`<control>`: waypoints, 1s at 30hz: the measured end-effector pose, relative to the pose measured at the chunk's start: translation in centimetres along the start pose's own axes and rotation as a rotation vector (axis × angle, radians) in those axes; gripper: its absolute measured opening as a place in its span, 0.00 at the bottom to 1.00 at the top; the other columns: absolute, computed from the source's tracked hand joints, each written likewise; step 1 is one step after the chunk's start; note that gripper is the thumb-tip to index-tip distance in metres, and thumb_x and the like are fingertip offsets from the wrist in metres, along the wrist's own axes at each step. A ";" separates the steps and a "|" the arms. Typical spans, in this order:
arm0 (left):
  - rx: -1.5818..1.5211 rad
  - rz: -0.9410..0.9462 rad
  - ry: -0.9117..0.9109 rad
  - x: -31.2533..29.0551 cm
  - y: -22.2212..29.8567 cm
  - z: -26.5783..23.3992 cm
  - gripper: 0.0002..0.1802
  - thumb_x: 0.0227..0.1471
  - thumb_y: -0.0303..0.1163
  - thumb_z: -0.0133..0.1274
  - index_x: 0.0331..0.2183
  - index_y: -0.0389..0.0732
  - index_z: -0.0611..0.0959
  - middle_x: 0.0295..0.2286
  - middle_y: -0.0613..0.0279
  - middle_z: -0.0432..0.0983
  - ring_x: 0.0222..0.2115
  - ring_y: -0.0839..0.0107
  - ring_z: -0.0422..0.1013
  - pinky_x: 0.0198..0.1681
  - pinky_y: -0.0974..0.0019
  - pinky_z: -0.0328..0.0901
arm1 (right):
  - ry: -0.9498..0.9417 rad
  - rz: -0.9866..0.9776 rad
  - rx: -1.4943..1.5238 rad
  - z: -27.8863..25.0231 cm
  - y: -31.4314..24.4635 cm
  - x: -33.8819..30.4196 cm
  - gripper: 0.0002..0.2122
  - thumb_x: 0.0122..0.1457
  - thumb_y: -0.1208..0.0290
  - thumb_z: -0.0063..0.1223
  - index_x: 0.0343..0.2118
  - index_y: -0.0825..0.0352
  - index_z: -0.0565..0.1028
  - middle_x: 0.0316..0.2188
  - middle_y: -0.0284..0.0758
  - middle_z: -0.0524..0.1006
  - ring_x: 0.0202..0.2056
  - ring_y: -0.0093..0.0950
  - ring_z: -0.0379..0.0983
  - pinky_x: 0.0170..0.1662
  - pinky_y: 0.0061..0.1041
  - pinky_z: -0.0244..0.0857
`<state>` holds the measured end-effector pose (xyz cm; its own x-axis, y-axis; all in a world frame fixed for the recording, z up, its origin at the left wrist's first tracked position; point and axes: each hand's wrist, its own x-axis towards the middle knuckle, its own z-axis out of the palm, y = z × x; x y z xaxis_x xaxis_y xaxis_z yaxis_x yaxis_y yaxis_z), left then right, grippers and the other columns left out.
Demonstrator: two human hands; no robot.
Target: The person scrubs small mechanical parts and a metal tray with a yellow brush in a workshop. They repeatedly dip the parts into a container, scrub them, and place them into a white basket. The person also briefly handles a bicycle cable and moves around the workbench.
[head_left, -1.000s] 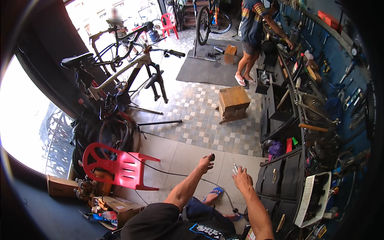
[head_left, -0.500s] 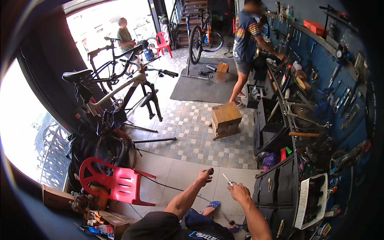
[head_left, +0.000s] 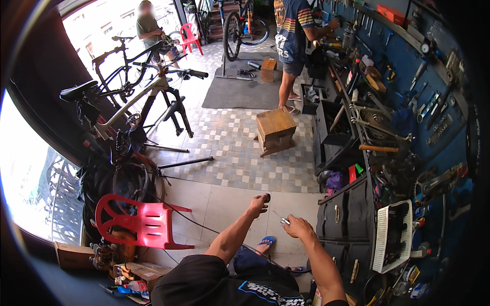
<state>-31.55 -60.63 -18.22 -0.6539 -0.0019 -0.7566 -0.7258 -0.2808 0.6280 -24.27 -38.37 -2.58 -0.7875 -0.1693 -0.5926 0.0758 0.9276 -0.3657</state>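
In front of me, my left hand [head_left: 259, 205] is closed, with a small dark round piece [head_left: 267, 197] pinched at its fingertips; the exact kind is too small to make out. To its right and a little nearer, my right hand [head_left: 300, 228] is wrapped round a slim silver pointed tool [head_left: 284, 221]. Its thin tip points toward the left hand, and a gap lies between the two. Both hands are held up above the pale floor tiles [head_left: 224, 196].
A red plastic chair [head_left: 145, 223] stands at my left, near bikes on stands [head_left: 138, 112]. Ahead is a wooden stool [head_left: 276, 125]. Drawers [head_left: 343, 214], a white basket [head_left: 380, 245] and a tool wall line my right. One co-worker [head_left: 294, 35] stands at the bench; another person [head_left: 149, 30] is outside.
My view has tilted and swung a little, so the room sits higher and further left. Both hands keep their grips. The co-worker's arm is now raised toward the wall.
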 end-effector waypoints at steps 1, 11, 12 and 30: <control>0.015 -0.021 0.011 0.1 -0.1 0.2 0.27 0.65 0.55 0.57 0.54 0.44 0.77 0.45 0.65 0.79 0.36 0.67 0.74 0.38 0.59 0.71 | -0.050 -0.035 0.004 -0.3 0.1 -0.2 0.20 0.66 0.50 0.51 0.50 0.60 0.81 0.47 0.50 0.83 0.52 0.52 0.78 0.56 0.50 0.70; 0.171 0.004 0.035 2.6 -1.4 1.6 0.29 0.66 0.56 0.55 0.55 0.43 0.76 0.46 0.60 0.78 0.38 0.63 0.74 0.41 0.53 0.74 | -0.094 0.012 0.025 -1.9 -2.1 -0.2 0.21 0.68 0.49 0.51 0.51 0.61 0.82 0.49 0.49 0.82 0.53 0.52 0.78 0.57 0.50 0.71; 0.196 -0.007 0.048 3.1 -1.5 1.6 0.29 0.66 0.56 0.55 0.56 0.43 0.76 0.46 0.59 0.78 0.38 0.62 0.74 0.41 0.52 0.75 | -0.082 0.045 0.026 -1.8 -2.3 0.0 0.21 0.68 0.49 0.51 0.51 0.61 0.82 0.49 0.49 0.82 0.53 0.52 0.78 0.57 0.50 0.71; 0.194 -0.053 0.033 5.3 -1.2 -0.9 0.16 0.67 0.48 0.53 0.41 0.45 0.80 0.32 0.63 0.72 0.32 0.68 0.69 0.41 0.49 0.74 | -0.057 0.076 0.157 -1.5 -1.9 2.2 0.20 0.68 0.53 0.50 0.47 0.64 0.84 0.47 0.50 0.83 0.51 0.53 0.80 0.54 0.49 0.74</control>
<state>-34.00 -61.14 -23.15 -0.6086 -0.0244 -0.7931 -0.7887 -0.0916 0.6080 -27.07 -40.02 -2.06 -0.7405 -0.1230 -0.6607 0.2321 0.8758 -0.4232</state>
